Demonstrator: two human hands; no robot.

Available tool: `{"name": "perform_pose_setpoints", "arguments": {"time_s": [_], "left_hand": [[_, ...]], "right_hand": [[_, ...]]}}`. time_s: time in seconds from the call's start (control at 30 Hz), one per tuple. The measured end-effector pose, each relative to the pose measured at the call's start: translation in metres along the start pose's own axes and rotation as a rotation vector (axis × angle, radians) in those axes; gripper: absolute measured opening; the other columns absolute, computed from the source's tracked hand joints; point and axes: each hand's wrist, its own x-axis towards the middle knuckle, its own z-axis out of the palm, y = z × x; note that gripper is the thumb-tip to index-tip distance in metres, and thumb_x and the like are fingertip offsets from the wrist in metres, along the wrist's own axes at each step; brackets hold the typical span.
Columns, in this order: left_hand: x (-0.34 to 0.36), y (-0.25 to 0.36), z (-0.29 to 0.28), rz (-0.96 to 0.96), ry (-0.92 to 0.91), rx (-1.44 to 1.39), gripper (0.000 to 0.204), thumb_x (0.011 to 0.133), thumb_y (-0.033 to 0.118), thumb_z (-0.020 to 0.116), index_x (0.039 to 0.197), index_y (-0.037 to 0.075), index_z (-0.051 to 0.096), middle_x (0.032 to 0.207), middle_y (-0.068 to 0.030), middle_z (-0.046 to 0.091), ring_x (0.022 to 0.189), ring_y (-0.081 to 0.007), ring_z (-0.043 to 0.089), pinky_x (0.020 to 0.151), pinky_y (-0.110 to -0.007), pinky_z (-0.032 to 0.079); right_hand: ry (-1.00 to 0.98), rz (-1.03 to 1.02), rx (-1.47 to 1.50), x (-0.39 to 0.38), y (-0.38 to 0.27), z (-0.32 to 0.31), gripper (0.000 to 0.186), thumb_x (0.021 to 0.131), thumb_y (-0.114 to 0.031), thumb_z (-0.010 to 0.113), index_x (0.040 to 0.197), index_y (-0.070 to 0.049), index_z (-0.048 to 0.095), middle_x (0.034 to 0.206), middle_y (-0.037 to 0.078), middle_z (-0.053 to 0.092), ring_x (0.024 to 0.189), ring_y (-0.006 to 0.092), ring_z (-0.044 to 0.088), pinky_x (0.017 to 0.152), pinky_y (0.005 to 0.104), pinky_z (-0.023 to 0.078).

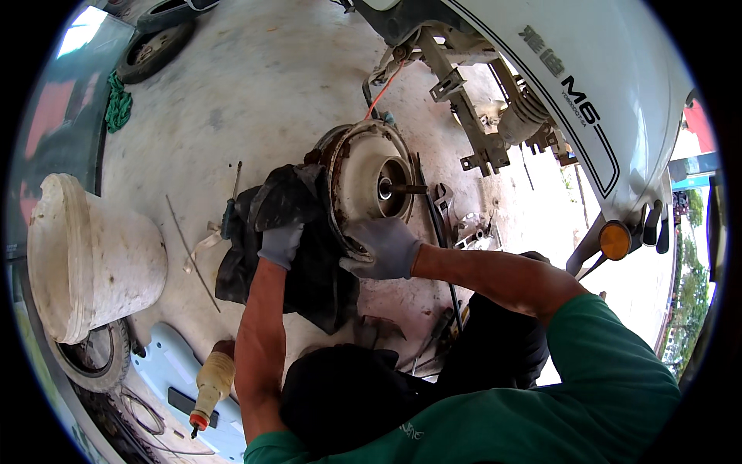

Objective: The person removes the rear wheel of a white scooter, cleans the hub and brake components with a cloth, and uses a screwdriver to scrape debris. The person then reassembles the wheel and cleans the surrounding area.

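Touching the wheel (359,166): right hand (382,249), gloved, fingers against its near edge; whether they close round it, I cannot tell.
Left hand (281,243): gloved, at the black sheet (328,290), fingers hidden by a fold, so their state cannot be told.
Wheel's place: above the floor (193,116), between its left and right edges, cream face turned rightward, rust along the rim.
Key relation: the wheel lies directly ahead of the right fingers, the nearer hand; its shaft (408,189) juts from the face, long axis pointing toward the floor's right edge.
Nearby tools: wrench (442,199) right of the wheel, screwdriver (228,220) left of the sheet.
Floor's left edge: white bucket (127,255).
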Motion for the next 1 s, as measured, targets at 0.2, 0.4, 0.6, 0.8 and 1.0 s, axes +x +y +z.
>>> {"name": "perform_pose_setpoints", "arguments": {"time_s": [0.2, 0.4, 0.6, 0.8, 1.0], "left_hand": [[0.023, -0.007, -0.021, -0.079, -0.190, 0.025, 0.048, 0.100, 0.025, 0.050, 0.147, 0.012, 0.049, 0.156, -0.0103, 0.042, 0.147, -0.0277, 0.032, 0.125, -0.038, 0.020], [0.045, -0.007, -0.024, 0.042, -0.158, 0.185, 0.052, 0.098, 0.025, 0.052, 0.148, 0.012, 0.048, 0.158, -0.0104, 0.040, 0.147, -0.0268, 0.033, 0.122, -0.036, 0.026], [0.097, 0.057, -0.053, -0.163, -0.350, 0.208, 0.038, 0.094, 0.025, 0.046, 0.119, 0.006, 0.068, 0.123, -0.0177, 0.066, 0.115, -0.0331, 0.062, 0.097, -0.041, 0.047], [0.158, 0.045, -0.037, -0.240, 0.054, 0.392, 0.035, 0.094, 0.028, 0.045, 0.098, 0.009, 0.073, 0.106, -0.0199, 0.071, 0.099, -0.0351, 0.069, 0.086, -0.048, 0.052], [0.114, -0.010, -0.088, -0.073, 0.457, 0.732, 0.022, 0.092, 0.021, 0.053, 0.086, 0.012, 0.072, 0.083, -0.0156, 0.071, 0.076, -0.0346, 0.070, 0.066, -0.049, 0.055]], "right_hand": [[0.012, -0.027, 0.021, 0.001, 0.005, 0.003, 0.052, 0.081, -0.042, 0.074, 0.113, -0.004, 0.059, 0.088, 0.016, 0.066, 0.079, 0.0362, 0.067, 0.067, 0.0467, 0.053], [0.010, -0.012, -0.012, 0.000, 0.002, 0.005, 0.053, 0.081, -0.042, 0.073, 0.115, -0.004, 0.058, 0.088, 0.015, 0.066, 0.078, 0.0365, 0.067, 0.067, 0.0465, 0.053], [0.010, -0.018, -0.036, -0.004, -0.005, 0.005, 0.052, 0.081, -0.037, 0.076, 0.115, -0.002, 0.058, 0.085, 0.014, 0.065, 0.074, 0.0352, 0.066, 0.065, 0.0445, 0.053], [0.021, -0.096, -0.072, -0.004, -0.010, 0.016, 0.054, 0.079, -0.033, 0.081, 0.114, 0.001, 0.057, 0.089, 0.017, 0.066, 0.072, 0.0336, 0.067, 0.062, 0.0415, 0.054], [0.055, -0.011, -0.064, -0.006, -0.014, 0.017, 0.046, 0.081, -0.037, 0.075, 0.108, -0.003, 0.060, 0.085, 0.015, 0.066, 0.074, 0.0352, 0.067, 0.066, 0.0443, 0.054]]}}
